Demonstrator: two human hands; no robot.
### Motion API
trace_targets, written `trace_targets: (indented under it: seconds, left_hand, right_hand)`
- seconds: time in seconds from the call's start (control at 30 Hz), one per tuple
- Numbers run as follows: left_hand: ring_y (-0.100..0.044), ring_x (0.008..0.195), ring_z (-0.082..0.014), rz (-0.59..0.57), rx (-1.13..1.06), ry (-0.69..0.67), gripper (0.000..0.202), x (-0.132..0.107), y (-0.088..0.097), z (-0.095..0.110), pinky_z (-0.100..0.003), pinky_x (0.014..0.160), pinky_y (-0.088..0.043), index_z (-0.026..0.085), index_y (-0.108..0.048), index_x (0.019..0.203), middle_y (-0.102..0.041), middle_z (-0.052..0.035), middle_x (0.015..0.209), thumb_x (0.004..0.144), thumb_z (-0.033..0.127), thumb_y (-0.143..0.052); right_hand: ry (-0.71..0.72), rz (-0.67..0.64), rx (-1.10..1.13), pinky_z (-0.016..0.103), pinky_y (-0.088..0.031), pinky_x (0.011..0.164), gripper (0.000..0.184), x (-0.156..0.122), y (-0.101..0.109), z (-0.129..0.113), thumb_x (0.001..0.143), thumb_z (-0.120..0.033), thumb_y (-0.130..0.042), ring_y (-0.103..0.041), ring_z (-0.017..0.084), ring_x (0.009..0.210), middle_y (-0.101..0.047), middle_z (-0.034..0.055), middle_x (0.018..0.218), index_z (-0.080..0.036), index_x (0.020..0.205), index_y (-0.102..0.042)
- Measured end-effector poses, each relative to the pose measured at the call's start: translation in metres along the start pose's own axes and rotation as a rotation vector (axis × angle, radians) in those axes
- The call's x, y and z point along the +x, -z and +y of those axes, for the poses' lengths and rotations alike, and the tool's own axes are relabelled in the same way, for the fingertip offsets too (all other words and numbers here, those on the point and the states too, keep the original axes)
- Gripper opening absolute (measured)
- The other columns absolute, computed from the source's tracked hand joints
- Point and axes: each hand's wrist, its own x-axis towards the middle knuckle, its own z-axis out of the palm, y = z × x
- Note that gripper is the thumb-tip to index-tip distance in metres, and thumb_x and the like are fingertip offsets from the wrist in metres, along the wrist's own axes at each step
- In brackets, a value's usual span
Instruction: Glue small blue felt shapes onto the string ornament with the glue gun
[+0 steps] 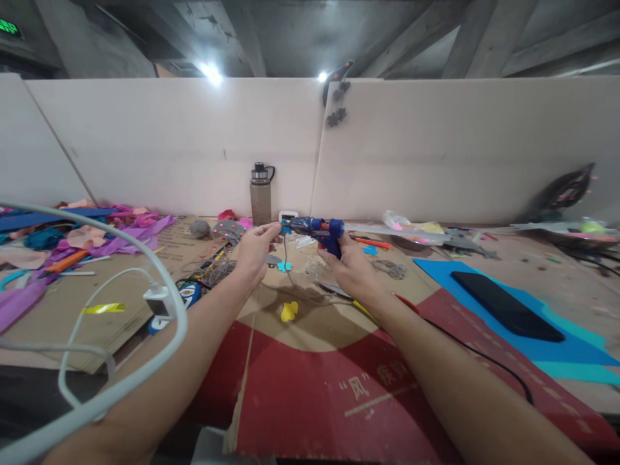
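In the head view, my right hand (349, 261) is wrapped round the handle of a blue hot glue gun (317, 229), whose nozzle points left. My left hand (259, 248) is closed in a pinch on a small blue piece (286, 228), right at the nozzle tip. A thin grey cord (285, 255) hangs down from there. Whether nozzle and piece touch cannot be told. Below the hands, a yellow cut-out shape (289, 311) and a turquoise flower cut-out (284, 266) lie on the cardboard (310, 342).
A water bottle (261, 197) stands against the white partition (169, 142). Colourful scraps (82, 239) pile up at the left. A white cable (181, 310) with a charger (159, 301) loops in front. A black phone (506, 305) lies on blue sheets (438, 274) at right.
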Motion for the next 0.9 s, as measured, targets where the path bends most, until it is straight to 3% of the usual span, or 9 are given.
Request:
trace_targets:
  seconds: [0.7,0.9]
  left_hand:
    - [-0.052,0.057,-0.0082,-0.005,-0.004,0.001,0.028,0.0035,0.0022,-0.0026,-0.02,0.051,-0.032,0.016,-0.07,0.077,-0.063,-0.0017,0.066,0.059,0.037,-0.076]
    - [-0.051,0.057,-0.0089,-0.013,0.003,-0.009,0.028,0.0023,0.0015,-0.0017,-0.02,0.05,-0.032,0.016,-0.07,0.076,-0.062,-0.0017,0.065,0.059,0.038,-0.076]
  right_hand:
    - [0.027,0.039,0.043,0.042,-0.045,0.082,0.034,0.0013,-0.0006,0.0047,0.082,-0.026,-0.051,-0.057,0.024,0.088,-0.062,0.0074,0.098,-0.023,0.116,-0.053]
    - [0.035,0.04,-0.061,0.043,-0.045,0.079,0.029,0.0008,0.0003,0.0037,0.083,-0.027,-0.049,-0.058,0.026,0.085,-0.063,0.01,0.095,-0.02,0.11,-0.055]
